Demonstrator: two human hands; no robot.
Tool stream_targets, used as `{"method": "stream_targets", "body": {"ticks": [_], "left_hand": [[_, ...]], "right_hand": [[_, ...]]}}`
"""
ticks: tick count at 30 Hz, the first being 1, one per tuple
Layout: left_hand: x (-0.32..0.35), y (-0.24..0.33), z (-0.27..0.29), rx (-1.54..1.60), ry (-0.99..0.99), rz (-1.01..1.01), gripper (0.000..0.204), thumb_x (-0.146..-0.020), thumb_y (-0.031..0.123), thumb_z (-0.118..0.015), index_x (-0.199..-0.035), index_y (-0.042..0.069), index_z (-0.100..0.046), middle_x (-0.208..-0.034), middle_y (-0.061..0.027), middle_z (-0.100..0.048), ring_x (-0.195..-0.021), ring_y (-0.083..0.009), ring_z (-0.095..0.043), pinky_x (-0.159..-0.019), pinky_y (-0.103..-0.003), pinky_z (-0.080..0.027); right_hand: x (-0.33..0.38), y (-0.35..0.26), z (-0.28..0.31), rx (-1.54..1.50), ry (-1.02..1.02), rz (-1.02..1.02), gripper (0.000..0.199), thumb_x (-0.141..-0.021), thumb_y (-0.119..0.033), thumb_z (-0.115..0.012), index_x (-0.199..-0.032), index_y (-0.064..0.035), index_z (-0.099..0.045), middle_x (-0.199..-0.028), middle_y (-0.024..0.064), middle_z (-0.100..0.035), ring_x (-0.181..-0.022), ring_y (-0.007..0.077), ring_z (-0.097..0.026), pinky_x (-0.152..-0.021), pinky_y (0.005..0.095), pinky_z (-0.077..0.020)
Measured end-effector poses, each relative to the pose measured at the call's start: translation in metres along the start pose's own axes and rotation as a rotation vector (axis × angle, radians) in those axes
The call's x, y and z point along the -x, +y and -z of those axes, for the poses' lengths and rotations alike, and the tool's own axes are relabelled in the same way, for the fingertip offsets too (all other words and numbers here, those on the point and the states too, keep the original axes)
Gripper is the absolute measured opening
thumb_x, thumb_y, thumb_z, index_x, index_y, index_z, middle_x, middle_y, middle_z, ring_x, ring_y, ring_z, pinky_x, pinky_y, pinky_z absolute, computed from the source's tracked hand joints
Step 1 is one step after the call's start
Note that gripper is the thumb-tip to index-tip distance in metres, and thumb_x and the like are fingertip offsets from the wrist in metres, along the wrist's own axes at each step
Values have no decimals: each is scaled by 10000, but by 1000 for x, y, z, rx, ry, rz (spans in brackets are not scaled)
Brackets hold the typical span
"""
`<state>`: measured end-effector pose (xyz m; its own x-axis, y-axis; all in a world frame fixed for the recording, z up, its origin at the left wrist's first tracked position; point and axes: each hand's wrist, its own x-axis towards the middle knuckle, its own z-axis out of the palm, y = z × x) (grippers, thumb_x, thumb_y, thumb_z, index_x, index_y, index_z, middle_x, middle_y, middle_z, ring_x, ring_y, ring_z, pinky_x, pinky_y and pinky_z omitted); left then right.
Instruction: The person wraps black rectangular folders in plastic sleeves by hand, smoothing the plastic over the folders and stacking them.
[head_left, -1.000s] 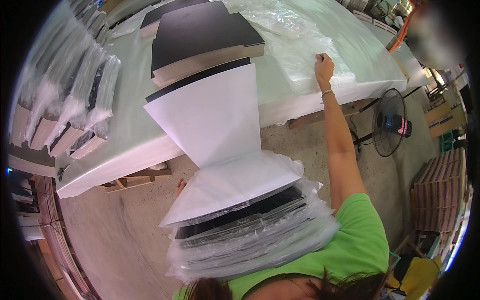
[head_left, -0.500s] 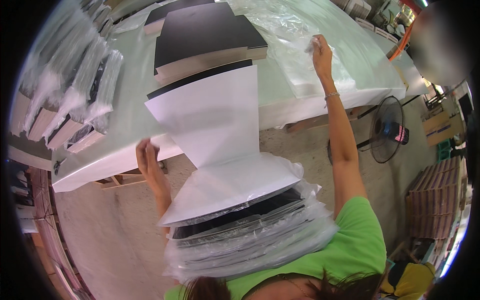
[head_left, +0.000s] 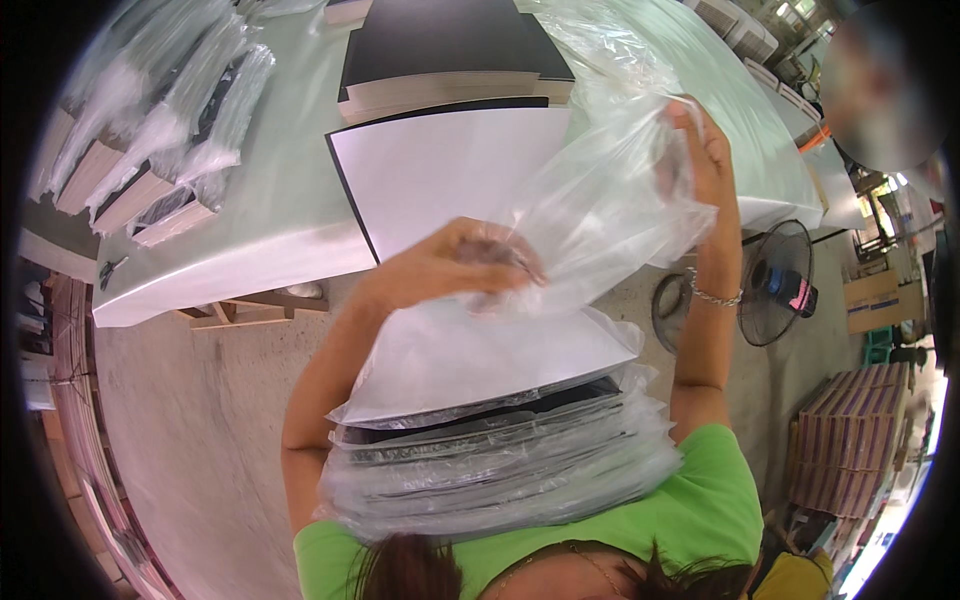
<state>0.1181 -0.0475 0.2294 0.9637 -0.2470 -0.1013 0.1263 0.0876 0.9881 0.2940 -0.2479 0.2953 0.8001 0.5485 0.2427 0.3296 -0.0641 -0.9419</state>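
Nearest to me, a stack of bagged flat panels (head_left: pixel 500 460) rests against the chest, its top white sheet sloping up and away. Just above it I see my left hand (head_left: pixel 455 265) with its fingers curled shut on the lower end of a clear plastic bag (head_left: pixel 600 205). The bag stretches up and to the right, its long axis running diagonally from that fist to my right hand (head_left: pixel 700 150), which pinches the upper end with thumb and fingers pressed together. So the bag hangs slack between both grips, held in the air over the stack and the table edge. Behind the bag a white board (head_left: pixel 440 180) lies on the pale table (head_left: pixel 250 240), partly hidden by the plastic. Beyond it a dark-topped pile of boards (head_left: pixel 450 50) sits, with wrapped bundles (head_left: pixel 160 120) far left. A floor fan (head_left: pixel 780 285) stands right.
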Motion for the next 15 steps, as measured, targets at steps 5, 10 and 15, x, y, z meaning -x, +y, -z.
{"method": "stream_targets", "body": {"ticks": [5,10,15], "left_hand": [[23,-25,53,470,319,-150,438,-910,394,-436,-1135,27,-518,-1031,-47,-600,-874,-142,-559,-829,-271,-409],[32,-43,43,372,391,-135,581,-927,428,-363,-1318,-1,-347,-1219,-147,-488,-1154,-193,-447,-989,-315,-309],[30,-33,16,100,547,-144,540,-821,369,-617,-1212,28,-466,-1074,-69,-560,-986,-143,-524,-881,-279,-394]], "right_hand": [[-10,73,50,556,110,265,415,-873,-207,-524,-1232,-14,-446,-1133,135,-494,-977,214,-514,-791,277,-446],[-12,97,52,768,193,360,469,-853,-140,-550,-1285,-23,-408,-1252,172,-454,-1108,282,-486,-916,329,-423],[-13,103,51,703,181,147,473,-860,-132,-538,-1299,-32,-394,-1276,170,-436,-1129,291,-472,-933,334,-414]]}}
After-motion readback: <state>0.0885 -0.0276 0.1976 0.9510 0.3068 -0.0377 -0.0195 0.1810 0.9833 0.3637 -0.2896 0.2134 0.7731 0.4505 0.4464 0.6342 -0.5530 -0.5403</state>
